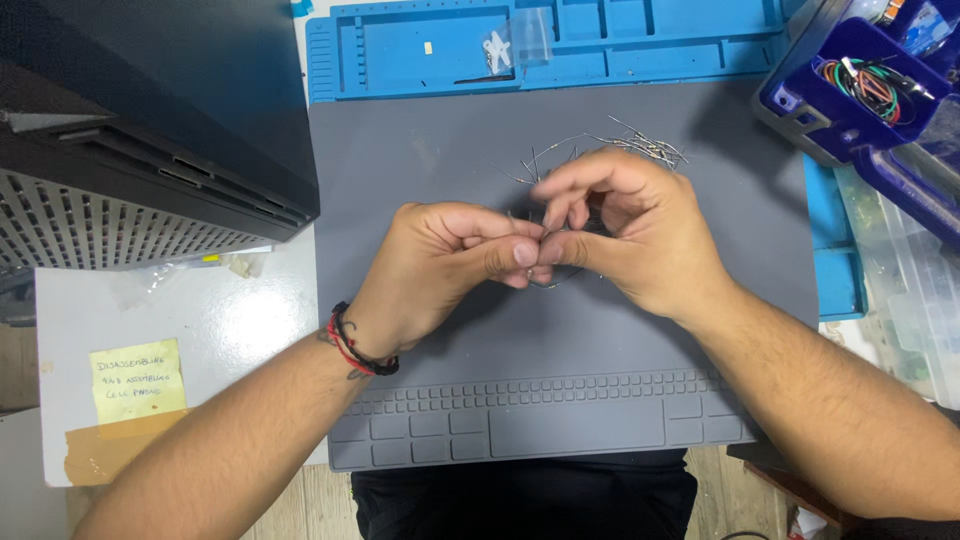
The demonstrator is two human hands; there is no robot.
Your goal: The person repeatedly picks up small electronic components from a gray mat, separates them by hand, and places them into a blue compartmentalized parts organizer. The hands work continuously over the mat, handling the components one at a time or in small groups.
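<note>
Thin metal wire [548, 232]: pinched between fingertips of left hand [455, 260] and right hand [625, 225], above centre of grey mat [420, 150]. Loose wire pile [640, 145] behind right hand. Blue bin [850, 95], far right.

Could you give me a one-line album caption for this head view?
Both hands, left hand and right hand, pinch thin metal wires above a grey work mat.

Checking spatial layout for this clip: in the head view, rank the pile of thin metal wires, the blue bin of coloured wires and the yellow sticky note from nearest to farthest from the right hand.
1. pile of thin metal wires, just above the right hand.
2. blue bin of coloured wires, upper right.
3. yellow sticky note, far lower left.
</note>
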